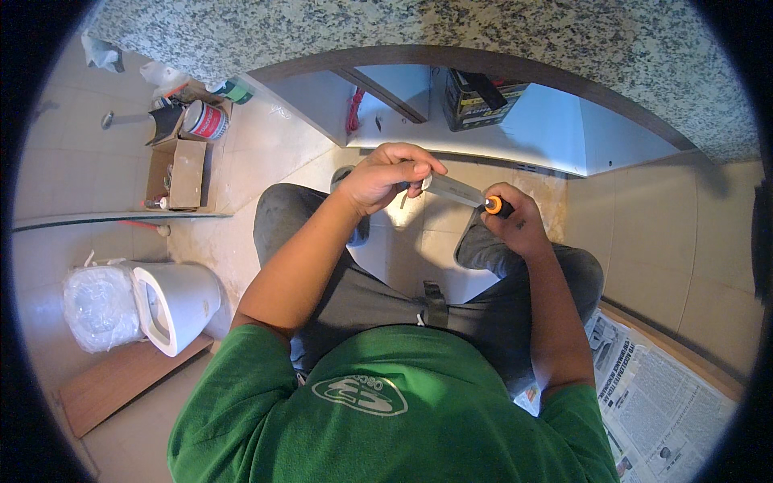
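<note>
I have my right hand [518, 224] closed around the tool [459, 191], its fingers wrapped over the orange-and-black handle. The flat silvery blade points to about 10 o'clock from that fist, toward my left hand [388, 179], so the tool spans the gap between the two hands, above the floor [411, 253]. My left fingers are half curled, thumb near index finger, right at the blade's far end; from here I cannot tell whether they grip it or only touch it.

Taking the tool as the centre of my clock, the dark trousers [366, 291] lie bent-kneed from 4 round to 8, with the green shirt [378, 435] beyond at 6 to 7. At 12 I see an open white cabinet [403, 145] with a black-and-yellow box [475, 111] inside; a red cord [354, 109] hangs in it near 10. A speckled stone slab [386, 32] curves above it.

Further out, a tin with a red label [207, 121] stands between 9 and 10, just beside an open cardboard box [189, 173] at 9. Near 8 I find a white toilet [189, 298], with a brown board [129, 385] beyond it. Newspaper [656, 410] is spread between 4 and 5.
</note>
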Motion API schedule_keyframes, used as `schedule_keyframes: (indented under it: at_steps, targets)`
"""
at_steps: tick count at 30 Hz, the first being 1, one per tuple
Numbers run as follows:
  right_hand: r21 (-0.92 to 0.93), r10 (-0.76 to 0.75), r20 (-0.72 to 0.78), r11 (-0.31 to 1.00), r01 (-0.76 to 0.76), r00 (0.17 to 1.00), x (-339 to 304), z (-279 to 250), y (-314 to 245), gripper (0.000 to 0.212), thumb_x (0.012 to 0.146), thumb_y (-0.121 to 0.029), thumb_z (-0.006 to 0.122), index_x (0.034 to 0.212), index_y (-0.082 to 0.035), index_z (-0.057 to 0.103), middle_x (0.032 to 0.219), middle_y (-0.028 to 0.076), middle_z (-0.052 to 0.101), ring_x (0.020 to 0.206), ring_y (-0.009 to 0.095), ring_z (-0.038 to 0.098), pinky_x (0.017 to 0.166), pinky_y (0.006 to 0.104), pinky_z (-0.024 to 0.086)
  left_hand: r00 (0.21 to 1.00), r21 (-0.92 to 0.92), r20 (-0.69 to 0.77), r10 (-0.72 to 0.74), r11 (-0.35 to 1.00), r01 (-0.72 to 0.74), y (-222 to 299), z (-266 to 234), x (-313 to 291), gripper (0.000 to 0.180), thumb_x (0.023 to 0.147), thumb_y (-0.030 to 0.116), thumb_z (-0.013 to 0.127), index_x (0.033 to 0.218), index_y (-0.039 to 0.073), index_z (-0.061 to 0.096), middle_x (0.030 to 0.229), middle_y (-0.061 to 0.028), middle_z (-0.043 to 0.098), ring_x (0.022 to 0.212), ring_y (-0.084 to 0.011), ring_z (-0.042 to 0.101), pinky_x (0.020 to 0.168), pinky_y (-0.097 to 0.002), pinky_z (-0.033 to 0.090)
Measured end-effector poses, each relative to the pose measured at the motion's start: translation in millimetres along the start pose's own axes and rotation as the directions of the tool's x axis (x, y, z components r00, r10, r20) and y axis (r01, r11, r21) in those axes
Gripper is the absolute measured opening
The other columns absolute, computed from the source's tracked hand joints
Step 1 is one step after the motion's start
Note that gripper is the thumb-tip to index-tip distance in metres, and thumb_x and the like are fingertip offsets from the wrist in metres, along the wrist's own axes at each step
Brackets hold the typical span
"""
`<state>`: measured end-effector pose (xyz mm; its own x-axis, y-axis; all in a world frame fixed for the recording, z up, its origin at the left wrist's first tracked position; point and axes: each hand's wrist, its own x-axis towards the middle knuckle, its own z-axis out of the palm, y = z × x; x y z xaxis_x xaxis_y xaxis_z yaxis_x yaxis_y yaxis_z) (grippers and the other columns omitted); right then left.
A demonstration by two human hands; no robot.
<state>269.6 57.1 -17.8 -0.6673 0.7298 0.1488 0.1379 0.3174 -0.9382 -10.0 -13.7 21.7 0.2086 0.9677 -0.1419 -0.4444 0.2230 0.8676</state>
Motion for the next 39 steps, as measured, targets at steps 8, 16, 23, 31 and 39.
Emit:
schedule_keyframes:
  at_steps: [8,16,23,31,39]
  targets:
    - [-0.024,0.008,0.021,1.000,-0.008,1.000,-0.3,-0.5,0.0,0.027,0.072,0.002,0.069,0.096,-0.002,0.058,0.087,0.006,0.059,0.079,0.017,0.058,0.074,0.0299,0.048,1.000,-0.077,0.001,-0.020,0.997,0.020,0.6,0.7,0.6,0.028,0.090,0.023,0.072,0.104,-0.001,0.072,0.093,-0.0072,0.071,0.069,-0.0102,0.058,0.066,-0.0263,0.050]
    - [-0.023,-0.017,0.046,1.000,0.018,0.999,-1.3,-2.0,4.5,0.029,0.073,0.002,0.072,0.099,-0.002,0.059,0.092,0.006,0.060,0.082,0.016,0.057,0.076,0.0300,0.047,1.000,-0.062,0.004,-0.024,0.998,0.024,-2.7,-3.2,1.4,0.023,0.091,0.021,0.071,0.101,0.001,0.071,0.104,-0.0101,0.073,0.069,-0.0091,0.057,0.070,-0.0269,0.051]
    - [-0.055,0.041,0.067,0.998,-0.037,0.997,-0.4,-2.5,2.7,0.029,0.073,0.002,0.072,0.099,-0.002,0.059,0.091,0.006,0.059,0.083,0.016,0.057,0.077,0.0292,0.047,1.000,-0.050,-0.027,-0.012,0.999,0.011,-3.1,-2.1,1.0,0.027,0.092,0.025,0.070,0.101,0.000,0.071,0.101,-0.0111,0.072,0.072,-0.0125,0.061,0.067,-0.0285,0.051]
    - [-0.024,0.051,0.047,0.998,-0.050,0.998,-1.2,-1.6,2.5,0.028,0.073,0.002,0.071,0.098,-0.002,0.059,0.089,0.006,0.059,0.082,0.016,0.058,0.076,0.0289,0.047,0.997,-0.007,-0.065,-0.038,0.999,0.038,0.4,3.3,2.0,0.042,0.100,0.038,0.057,0.102,-0.002,0.071,0.076,-0.0037,0.063,0.067,-0.0103,0.055,0.067,-0.0263,0.047]
    - [0.011,0.010,0.025,1.000,-0.010,1.000,0.0,-1.0,-1.6,0.027,0.071,0.003,0.069,0.096,-0.002,0.059,0.086,0.007,0.058,0.079,0.017,0.058,0.075,0.0293,0.048,0.980,-0.013,-0.199,-0.026,1.000,0.024,4.9,7.0,5.9,0.053,0.103,0.045,0.046,0.108,-0.004,0.068,0.070,-0.0012,0.054,0.064,-0.0138,0.051,0.064,-0.0278,0.044]
